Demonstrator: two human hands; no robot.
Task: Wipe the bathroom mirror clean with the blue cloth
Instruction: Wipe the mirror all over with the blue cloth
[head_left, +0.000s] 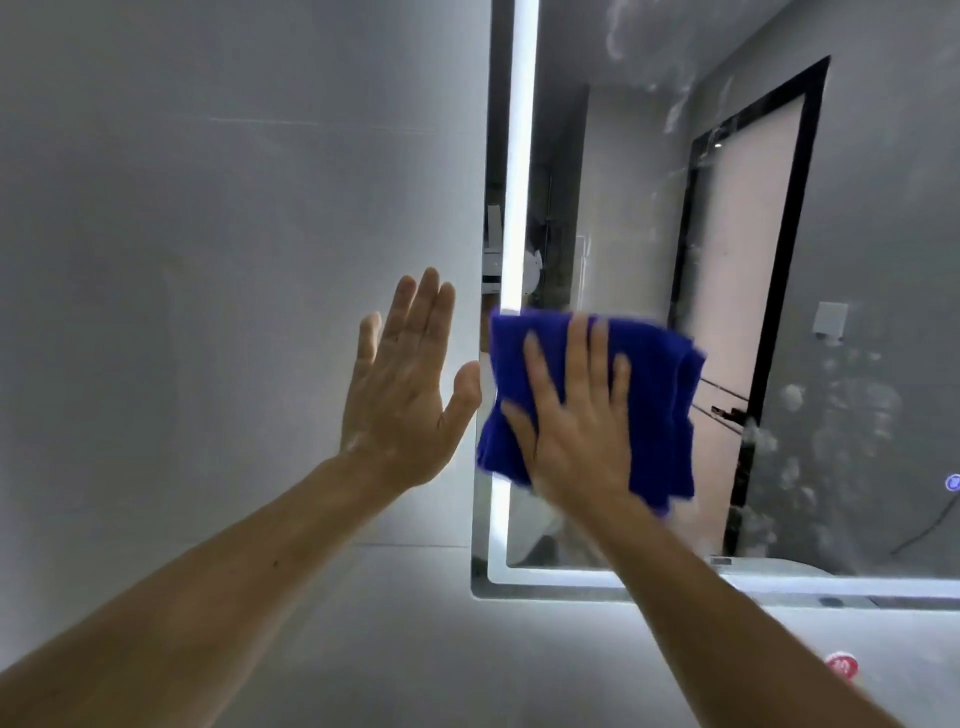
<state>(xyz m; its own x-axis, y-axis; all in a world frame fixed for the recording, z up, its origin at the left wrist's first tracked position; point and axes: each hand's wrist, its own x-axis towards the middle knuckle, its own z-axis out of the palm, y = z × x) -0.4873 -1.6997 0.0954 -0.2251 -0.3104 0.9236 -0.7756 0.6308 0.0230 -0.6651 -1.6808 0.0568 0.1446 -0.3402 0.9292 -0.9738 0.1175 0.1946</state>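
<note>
Wall (208, 260): our left hand (405, 384) lies flat against it, fingers straight, holding nothing. Mirror (857, 260): smears (810, 441) across the right side and top. Blue cloth (660, 395) is at the mirror's lower left, over the light strip (519, 156). Our right hand (576, 426) presses it, fingers spread flat. We suggest overlapping rightward passes with even pressure. No containers in view.

A home bathroom: a mirror (878, 218) with a lit edge strip (522, 156) hangs on a grey tiled wall (234, 260), reflecting a dark-framed door (753, 260).
</note>
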